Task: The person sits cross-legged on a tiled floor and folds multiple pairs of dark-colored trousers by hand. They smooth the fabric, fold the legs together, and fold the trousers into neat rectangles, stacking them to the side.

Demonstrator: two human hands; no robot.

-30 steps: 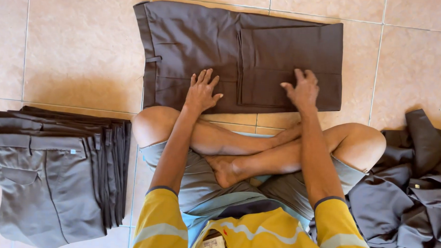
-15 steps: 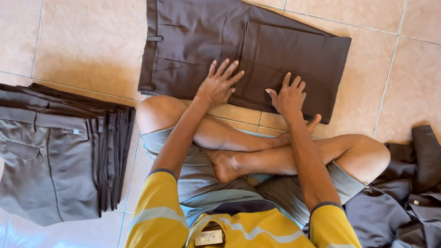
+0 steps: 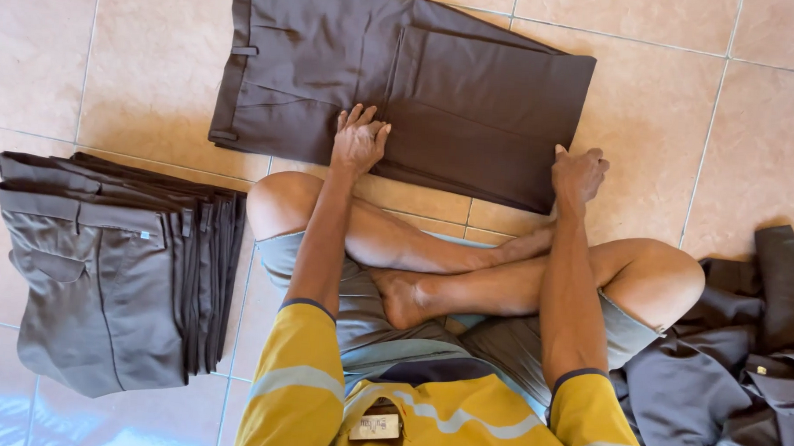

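A pair of dark brown shorts (image 3: 419,83) lies folded flat on the tiled floor in front of my crossed legs. My left hand (image 3: 358,141) rests palm down on its near edge, fingers spread. At the shorts' lower right corner my right hand (image 3: 578,174) pinches the fabric with curled fingers.
A stack of folded grey-brown shorts (image 3: 114,257) sits at my left. A loose heap of dark grey garments (image 3: 735,367) lies at my right. I sit cross-legged in a yellow shirt and grey shorts on beige floor tiles (image 3: 762,113).
My right hand slid from the middle of the shorts to the lower right corner and closed on it. The left hand stayed pressed on the near edge. The view shifted slightly.
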